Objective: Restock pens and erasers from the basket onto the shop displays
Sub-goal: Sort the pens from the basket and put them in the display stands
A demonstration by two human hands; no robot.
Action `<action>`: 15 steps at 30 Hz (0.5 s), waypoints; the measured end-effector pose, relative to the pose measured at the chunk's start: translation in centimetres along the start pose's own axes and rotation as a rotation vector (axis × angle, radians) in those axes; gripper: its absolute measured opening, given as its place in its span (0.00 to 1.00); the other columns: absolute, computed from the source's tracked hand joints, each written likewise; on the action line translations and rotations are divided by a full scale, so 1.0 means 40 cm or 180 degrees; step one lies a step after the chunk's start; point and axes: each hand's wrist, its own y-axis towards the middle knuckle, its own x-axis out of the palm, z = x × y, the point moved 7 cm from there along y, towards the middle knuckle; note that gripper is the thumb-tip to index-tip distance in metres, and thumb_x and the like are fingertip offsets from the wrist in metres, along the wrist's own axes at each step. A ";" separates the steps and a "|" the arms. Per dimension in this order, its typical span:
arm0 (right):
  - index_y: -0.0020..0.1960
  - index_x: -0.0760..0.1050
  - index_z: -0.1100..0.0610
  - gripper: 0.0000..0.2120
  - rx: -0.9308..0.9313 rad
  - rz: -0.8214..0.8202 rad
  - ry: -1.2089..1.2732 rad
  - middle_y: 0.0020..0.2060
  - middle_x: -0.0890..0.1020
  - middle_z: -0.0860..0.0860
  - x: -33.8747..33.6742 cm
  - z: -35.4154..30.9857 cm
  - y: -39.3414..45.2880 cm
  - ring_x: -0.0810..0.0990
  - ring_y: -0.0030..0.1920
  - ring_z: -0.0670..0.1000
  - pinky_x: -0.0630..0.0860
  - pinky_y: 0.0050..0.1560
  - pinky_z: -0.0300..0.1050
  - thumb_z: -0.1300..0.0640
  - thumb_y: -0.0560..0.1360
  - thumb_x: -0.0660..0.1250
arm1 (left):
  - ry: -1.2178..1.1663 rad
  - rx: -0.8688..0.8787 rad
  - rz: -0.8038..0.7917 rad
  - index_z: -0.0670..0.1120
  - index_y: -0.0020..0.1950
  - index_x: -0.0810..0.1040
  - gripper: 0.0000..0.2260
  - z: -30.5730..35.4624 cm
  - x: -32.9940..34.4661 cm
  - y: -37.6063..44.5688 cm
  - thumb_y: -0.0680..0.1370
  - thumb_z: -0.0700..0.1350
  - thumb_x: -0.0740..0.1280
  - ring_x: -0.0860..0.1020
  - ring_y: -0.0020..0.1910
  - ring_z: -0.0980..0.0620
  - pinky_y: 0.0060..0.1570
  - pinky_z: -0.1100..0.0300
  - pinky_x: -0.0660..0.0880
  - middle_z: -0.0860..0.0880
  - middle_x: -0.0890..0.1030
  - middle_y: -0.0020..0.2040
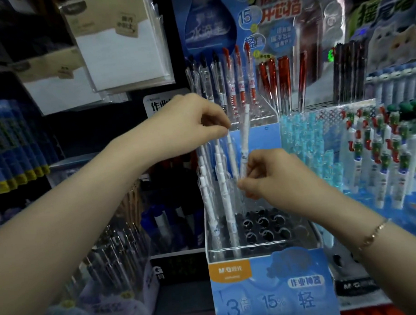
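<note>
Two hands at work: left hand (199,119) pinching one white pen (231,153); right hand (271,175) gripping another pen (245,130) over display rack (263,249).

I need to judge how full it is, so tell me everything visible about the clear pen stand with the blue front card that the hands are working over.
The clear pen stand looks like transparent plastic, with a black top plate full of round holes. Most holes toward the right and front are empty; several white pens stand tilted in the left holes. A blue printed card with an orange brand label covers its front. The left hand pinches the tops of the pens; the right hand grips another white pen above the holes.
</note>
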 end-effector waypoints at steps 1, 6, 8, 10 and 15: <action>0.37 0.74 0.58 0.08 -0.0010 0.0009 -0.0115 0.32 0.82 0.52 0.002 -0.002 -0.003 0.81 0.36 0.50 0.77 0.38 0.42 0.57 0.71 0.72 | -0.0027 0.0010 0.0005 0.56 0.50 0.83 0.05 -0.003 -0.001 0.002 0.75 0.50 0.69 0.78 0.44 0.68 0.47 0.69 0.73 0.60 0.83 0.45; 0.35 0.73 0.59 0.07 0.0055 -0.0255 -0.0654 0.34 0.79 0.53 0.038 -0.006 -0.019 0.77 0.35 0.50 0.70 0.30 0.40 0.59 0.71 0.68 | -0.0685 0.0139 -0.0167 0.56 0.51 0.81 0.10 -0.002 0.007 -0.001 0.75 0.42 0.70 0.80 0.48 0.64 0.54 0.63 0.77 0.59 0.83 0.48; 0.40 0.74 0.62 0.06 0.0089 -0.0361 -0.0745 0.37 0.79 0.56 0.044 -0.008 -0.020 0.78 0.39 0.55 0.72 0.34 0.45 0.58 0.72 0.67 | -0.0942 0.0184 -0.0220 0.55 0.52 0.80 0.11 0.002 0.007 -0.005 0.75 0.40 0.69 0.80 0.49 0.63 0.55 0.63 0.77 0.57 0.83 0.49; 0.44 0.75 0.63 0.10 0.0170 -0.0460 -0.0763 0.39 0.79 0.58 0.036 -0.012 -0.020 0.79 0.41 0.58 0.71 0.35 0.45 0.55 0.72 0.68 | -0.1009 0.0212 -0.0240 0.56 0.50 0.81 0.06 0.008 0.008 -0.009 0.76 0.45 0.68 0.80 0.48 0.65 0.54 0.65 0.75 0.59 0.83 0.47; 0.42 0.75 0.59 0.11 0.0037 -0.0026 -0.0413 0.34 0.79 0.53 -0.004 -0.049 -0.020 0.77 0.36 0.52 0.70 0.33 0.41 0.51 0.75 0.67 | -0.1044 0.0190 0.0001 0.56 0.50 0.83 0.06 0.002 0.005 -0.018 0.77 0.47 0.68 0.80 0.47 0.66 0.53 0.66 0.75 0.60 0.83 0.46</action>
